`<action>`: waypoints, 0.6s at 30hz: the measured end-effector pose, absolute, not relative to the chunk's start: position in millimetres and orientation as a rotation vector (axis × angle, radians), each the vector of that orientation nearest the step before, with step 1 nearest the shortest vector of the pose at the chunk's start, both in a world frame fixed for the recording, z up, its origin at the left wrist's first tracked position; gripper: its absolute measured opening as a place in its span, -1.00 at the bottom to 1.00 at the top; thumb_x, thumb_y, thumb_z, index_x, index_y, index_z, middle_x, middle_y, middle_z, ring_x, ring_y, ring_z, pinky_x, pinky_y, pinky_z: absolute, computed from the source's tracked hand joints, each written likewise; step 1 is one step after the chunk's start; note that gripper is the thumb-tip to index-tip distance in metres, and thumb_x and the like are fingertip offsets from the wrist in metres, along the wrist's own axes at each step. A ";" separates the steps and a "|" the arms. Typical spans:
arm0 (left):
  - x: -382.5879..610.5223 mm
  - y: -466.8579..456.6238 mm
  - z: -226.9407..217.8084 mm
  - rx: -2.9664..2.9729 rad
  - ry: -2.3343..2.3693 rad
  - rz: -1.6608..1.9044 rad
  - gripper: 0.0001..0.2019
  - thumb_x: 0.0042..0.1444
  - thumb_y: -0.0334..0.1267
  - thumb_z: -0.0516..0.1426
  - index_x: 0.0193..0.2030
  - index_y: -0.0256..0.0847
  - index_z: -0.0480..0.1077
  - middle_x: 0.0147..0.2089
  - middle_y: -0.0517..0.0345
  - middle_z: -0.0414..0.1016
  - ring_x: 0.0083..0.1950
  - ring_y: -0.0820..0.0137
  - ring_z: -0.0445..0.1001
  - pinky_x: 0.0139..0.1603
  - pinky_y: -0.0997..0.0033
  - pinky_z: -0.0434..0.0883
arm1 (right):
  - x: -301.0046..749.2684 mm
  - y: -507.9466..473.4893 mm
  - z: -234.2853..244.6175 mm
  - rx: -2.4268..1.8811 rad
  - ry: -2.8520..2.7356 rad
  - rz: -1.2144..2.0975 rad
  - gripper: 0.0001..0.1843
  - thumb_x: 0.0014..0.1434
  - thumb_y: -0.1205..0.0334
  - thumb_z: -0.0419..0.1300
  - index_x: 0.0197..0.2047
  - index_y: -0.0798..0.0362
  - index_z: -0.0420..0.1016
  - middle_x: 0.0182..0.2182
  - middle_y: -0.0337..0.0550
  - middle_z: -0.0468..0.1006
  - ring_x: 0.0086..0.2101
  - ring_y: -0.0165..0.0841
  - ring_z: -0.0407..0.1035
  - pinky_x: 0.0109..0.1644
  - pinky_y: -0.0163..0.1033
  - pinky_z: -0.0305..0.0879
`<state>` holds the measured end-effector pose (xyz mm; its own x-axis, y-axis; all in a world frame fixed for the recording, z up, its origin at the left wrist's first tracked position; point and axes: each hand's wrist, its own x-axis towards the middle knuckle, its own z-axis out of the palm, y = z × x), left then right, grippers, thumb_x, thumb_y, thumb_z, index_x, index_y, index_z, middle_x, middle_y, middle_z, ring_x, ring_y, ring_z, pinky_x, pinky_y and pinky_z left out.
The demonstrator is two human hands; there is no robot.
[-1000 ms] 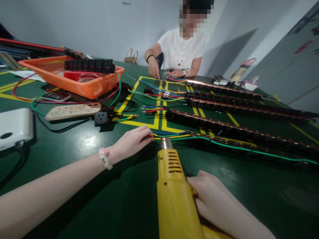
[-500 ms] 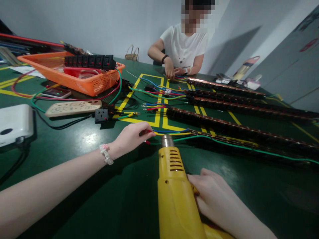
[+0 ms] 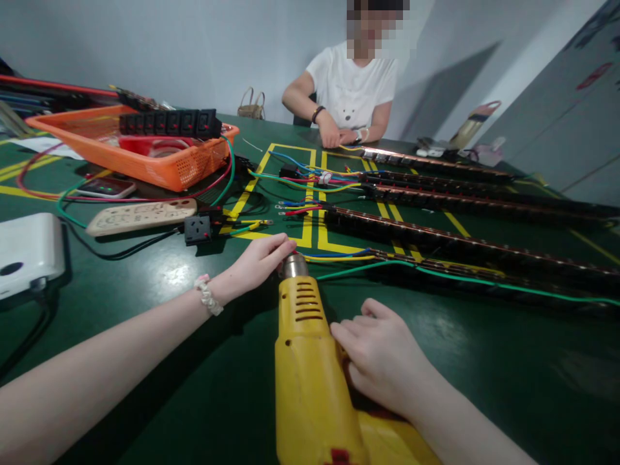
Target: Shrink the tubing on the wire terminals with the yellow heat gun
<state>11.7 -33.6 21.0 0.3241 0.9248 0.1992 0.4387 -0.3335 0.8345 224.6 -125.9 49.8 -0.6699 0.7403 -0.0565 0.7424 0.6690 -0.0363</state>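
My right hand point(image 3: 375, 355) is wrapped round the handle of a yellow heat gun point(image 3: 310, 374). The gun's metal nozzle point(image 3: 294, 266) points away from me, close beside my left hand point(image 3: 264, 261). With fingers pinched together, that hand grips the ends of several wires point(image 3: 339, 257), blue and yellow among them. The wire tips are hidden behind my fingers and the nozzle. These wires run right to a long, dark strip point(image 3: 436, 268) lying on the table. A loose green wire point(image 3: 358, 268) passes just right of the nozzle.
Several long strips point(image 3: 460, 239) with wire ends lie across the green table point(image 3: 217, 387). At the left are an orange basket point(image 3: 184, 165), a black socket point(image 3: 197, 230), a beige power strip point(image 3: 143, 216) and a white box point(image 3: 31, 252). A co-worker point(image 3: 351, 90) sits opposite, hands on wires.
The heat gun has moved left with my right hand, bringing its nozzle up to my left fingers. My left hand has shifted slightly left, still pinching the wires.
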 end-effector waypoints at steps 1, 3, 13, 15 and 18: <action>11.6 -33.2 21.1 1.910 1.208 0.922 -0.64 0.25 -0.07 -0.07 -0.52 -0.21 0.13 -0.57 0.30 0.17 -0.50 0.50 0.19 -0.49 0.50 0.11 | 222.6 -125.7 49.9 1.267 2.850 -0.051 -0.78 -0.12 0.47 0.02 -0.40 0.07 0.41 -0.51 -0.20 0.51 -0.50 -0.35 0.30 -0.20 -0.15 -0.05; 11.3 -32.1 21.0 1.899 1.225 0.950 -0.62 0.24 -0.06 -0.06 -0.53 -0.22 0.13 -0.57 0.30 0.16 -0.50 0.50 0.18 -0.49 0.49 0.09 | 219.0 -125.5 50.6 1.291 2.893 0.048 -0.66 -0.11 0.49 0.00 -0.24 0.10 0.43 -0.44 -0.17 0.51 -0.46 -0.33 0.31 -0.20 -0.14 -0.05; 7.1 -22.2 7.0 1.577 1.250 1.164 -0.65 0.17 -0.02 0.00 -0.51 -0.20 0.14 -0.57 0.30 0.19 -0.53 0.51 0.26 -0.52 0.52 0.19 | 210.9 -121.4 52.4 1.072 2.876 0.046 0.07 -0.09 0.50 0.08 0.37 0.13 -0.51 -0.27 -0.19 0.49 -0.49 -0.33 0.27 -0.32 -0.20 0.04; 6.2 -20.3 5.8 1.525 1.247 1.202 -0.67 0.15 -0.05 0.02 -0.52 -0.20 0.14 -0.57 0.31 0.16 -0.55 0.52 0.24 -0.53 0.53 0.19 | 208.3 -117.7 51.1 1.069 2.864 0.039 0.06 -0.06 0.50 0.06 0.37 0.12 -0.54 -0.29 -0.20 0.52 -0.48 -0.32 0.28 -0.32 -0.20 0.04; 5.4 -18.7 7.3 1.537 1.264 1.225 -0.67 0.13 -0.09 0.04 -0.56 -0.21 0.12 -0.58 0.32 0.11 -0.54 0.53 0.17 -0.53 0.54 0.13 | 201.4 -113.3 50.5 1.035 2.880 0.032 0.03 -0.03 0.51 0.02 0.36 0.12 -0.57 -0.30 -0.19 0.54 -0.43 -0.30 0.34 -0.30 -0.18 0.03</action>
<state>5.4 -18.7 7.3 0.0395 0.9802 0.1939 0.2248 -0.1978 0.9541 201.4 -113.3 50.5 -0.7683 0.6364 -0.0686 0.6347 0.7713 0.0469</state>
